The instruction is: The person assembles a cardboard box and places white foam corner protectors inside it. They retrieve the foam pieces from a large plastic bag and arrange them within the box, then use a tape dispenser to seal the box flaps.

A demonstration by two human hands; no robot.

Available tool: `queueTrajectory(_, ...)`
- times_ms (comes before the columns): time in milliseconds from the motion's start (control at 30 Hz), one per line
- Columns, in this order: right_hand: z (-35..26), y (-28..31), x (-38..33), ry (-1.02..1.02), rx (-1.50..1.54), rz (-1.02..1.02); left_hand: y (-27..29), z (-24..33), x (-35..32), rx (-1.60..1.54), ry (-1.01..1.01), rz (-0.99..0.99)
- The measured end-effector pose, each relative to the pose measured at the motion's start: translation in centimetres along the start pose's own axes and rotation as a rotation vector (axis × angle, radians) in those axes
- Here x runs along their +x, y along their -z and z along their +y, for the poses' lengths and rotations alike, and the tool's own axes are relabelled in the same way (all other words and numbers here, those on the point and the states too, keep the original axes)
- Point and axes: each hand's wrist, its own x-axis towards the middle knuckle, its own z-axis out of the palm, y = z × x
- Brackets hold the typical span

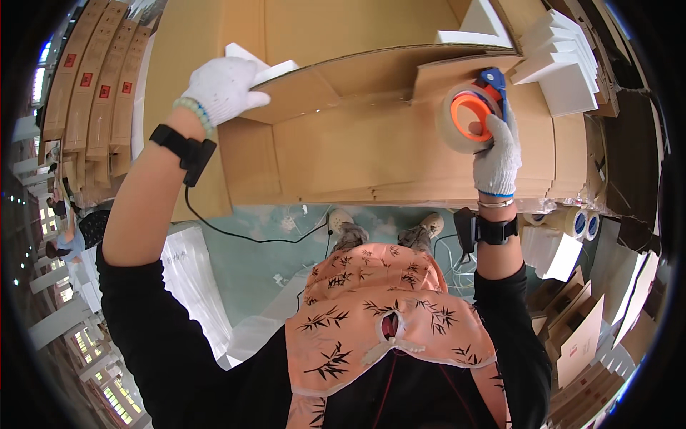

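A large brown cardboard box (357, 136) lies on the work surface in front of me, flaps partly folded. My left hand (223, 87), in a white glove, presses down on a flap at the box's left corner, next to a white foam piece (275, 69) sticking out. In its white glove, my right hand (496, 154) grips a tape dispenser (475, 114) with a blue frame and an orange core holding a roll of clear tape, held against the box's right side.
White foam blocks (564, 61) are stacked at the upper right. Flat cartons (100, 86) stand in a row at the upper left. Spare tape rolls (580, 223) and more flat cardboard (582, 336) lie at the right. White sheets (193, 279) lie on the floor at my left.
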Motion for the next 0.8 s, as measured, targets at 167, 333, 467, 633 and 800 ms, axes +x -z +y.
queueTrajectory(167,2.0,-2.4,-4.6,0.031,-0.02,0.014,0.6,2.0,2.7,-0.027,-0.066,-0.028)
queueTrajectory(333,11.7,-8.3,-15.2,0.179,-0.398,-0.429,2.8,6.1,4.7,-0.022,-0.128,-0.054)
queueTrajectory(467,17.8,-19.8,-17.2,-0.247,-0.204,-0.706,3.7,6.2,4.0,-0.024,-0.124,-0.121)
queueTrajectory(633,18.2,-27.9,-9.3,-0.392,-0.246,-0.509,3.7,5.7,4.0,-0.05,-0.224,-0.072)
queueTrajectory(800,17.4,-31.0,-6.1,-0.417,-0.317,-0.538,4.0,5.2,2.4,-0.074,-0.165,-0.068)
